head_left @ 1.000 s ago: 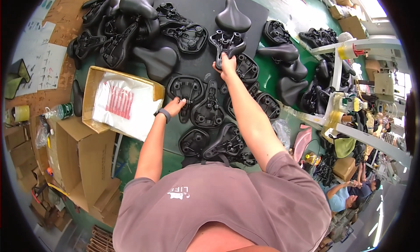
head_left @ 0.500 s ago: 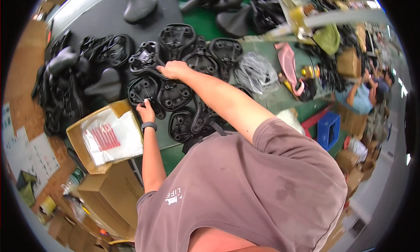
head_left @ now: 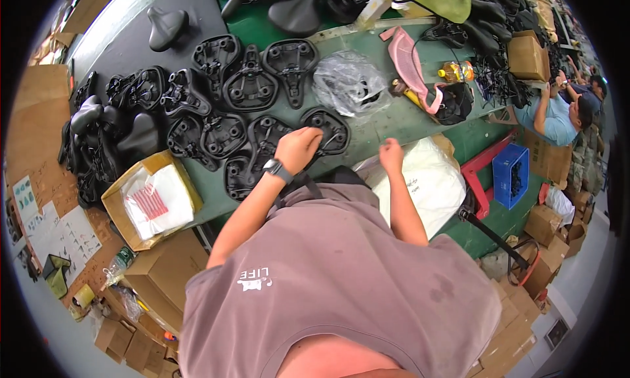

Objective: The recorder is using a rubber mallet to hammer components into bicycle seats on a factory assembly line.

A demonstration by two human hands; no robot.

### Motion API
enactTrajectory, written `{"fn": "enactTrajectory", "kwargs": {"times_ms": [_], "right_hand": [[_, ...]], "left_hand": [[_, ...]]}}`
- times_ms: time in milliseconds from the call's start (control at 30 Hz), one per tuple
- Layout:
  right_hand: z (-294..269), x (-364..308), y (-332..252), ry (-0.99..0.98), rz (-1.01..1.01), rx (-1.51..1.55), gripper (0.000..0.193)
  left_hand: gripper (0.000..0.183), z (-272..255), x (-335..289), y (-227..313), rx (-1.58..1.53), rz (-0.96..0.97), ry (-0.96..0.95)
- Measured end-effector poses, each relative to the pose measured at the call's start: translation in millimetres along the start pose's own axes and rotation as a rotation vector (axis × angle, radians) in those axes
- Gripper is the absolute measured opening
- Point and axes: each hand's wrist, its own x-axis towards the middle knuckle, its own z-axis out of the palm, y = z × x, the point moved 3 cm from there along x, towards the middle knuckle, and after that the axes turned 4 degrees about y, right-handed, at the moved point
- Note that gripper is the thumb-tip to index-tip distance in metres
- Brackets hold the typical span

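Observation:
Several black bicycle saddles (head_left: pixel 251 83) lie with their undersides up on the green worktable. My left hand (head_left: pixel 298 148), a watch on its wrist, is closed over the front saddles, beside the right-hand one (head_left: pixel 326 131). Whatever its fingers hold, if anything, is hidden. Off to the right, my right hand (head_left: pixel 392 155) is closed in front of the table's edge, above a white sack (head_left: pixel 423 181). I cannot make out what is in its fingers.
A clear plastic bag (head_left: pixel 348 83), a pink strap-like piece (head_left: pixel 407 60) and a bottle of yellow liquid (head_left: pixel 455 71) lie along the table. An open carton (head_left: pixel 180 174) stands left, near piled saddles (head_left: pixel 98 142). A blue crate (head_left: pixel 510 174) sits right. Co-workers are farther right.
Both hands have left the saddles at the left and moved right. My right arm has drawn back from across the table to my right side. The view has shifted right.

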Motion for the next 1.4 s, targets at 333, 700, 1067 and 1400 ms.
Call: {"fn": "enactTrajectory", "kwargs": {"times_ms": [333, 700, 1067, 1400], "right_hand": [[-92, 186, 59, 0.255, -0.038, -0.312, 0.049], [-102, 198, 107, 0.168, -0.242, -0.492, 0.035], [-64, 120, 99, -0.07, -0.196, -0.064, 0.041], [-81, 123, 93, -0.119, -0.206, -0.105, 0.044]], "left_hand": [[0.028, 261, 183, -75, 0.701, 0.032, -0.171], [0.026, 249, 144, -24, 1.066, 0.099, -0.86], [0.05, 287, 190, -47, 0.675, -0.064, -0.191], [0.029, 316, 214, -91, 0.583, -0.33, -0.145]]}}
